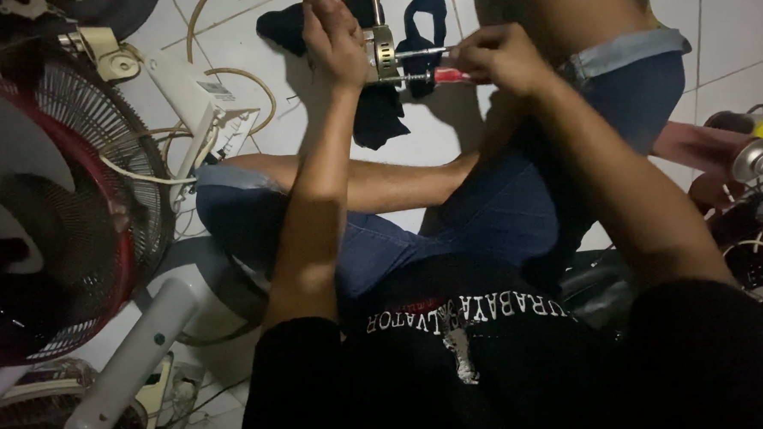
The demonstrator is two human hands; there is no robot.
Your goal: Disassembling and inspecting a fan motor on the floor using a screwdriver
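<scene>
The person sits on the tiled floor [733,19] with legs folded, and both hands work above the knees, near twelve o'clock in the view. The left hand [332,32] is closed around the top of a small fan motor [382,53], a metal part in brass colour, and holds it upright. The right hand [499,57] grips the red handle of a screwdriver [431,78], whose shaft lies horizontal and points toward nine o'clock, with the tip touching the side of the motor. A dark cloth [377,112] lies on the floor just under the motor. At nine o'clock stands a fan with a red grille [98,210], and a white power strip [189,94] with cables lies at about eleven o'clock. To do this step well, I judge the left hand must keep the motor steady while the screwdriver stays straight in line with the screw, pressed firmly so the tip does not slip.
</scene>
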